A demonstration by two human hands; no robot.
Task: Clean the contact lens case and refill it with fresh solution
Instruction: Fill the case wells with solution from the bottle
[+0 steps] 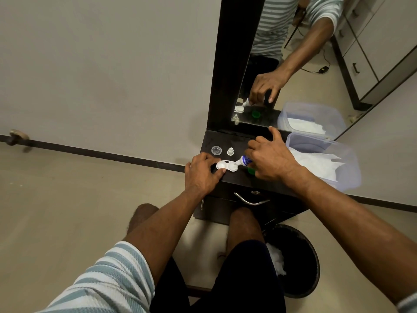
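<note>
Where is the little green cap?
In the head view, the green cap lies on the dark dresser top, tucked under the right hand, just right of the white lens case.

Plain grey wall (101, 64) upper left, beige floor (67, 199) below, dark mirrored dresser (248, 184) centre right, cabinets (370, 53) reflected.

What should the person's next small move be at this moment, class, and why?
Probably squeeze the solution bottle. The right hand holds it tilted, nozzle over the right well of the open lens case, which the left hand steadies on the dark cabinet top.
</note>
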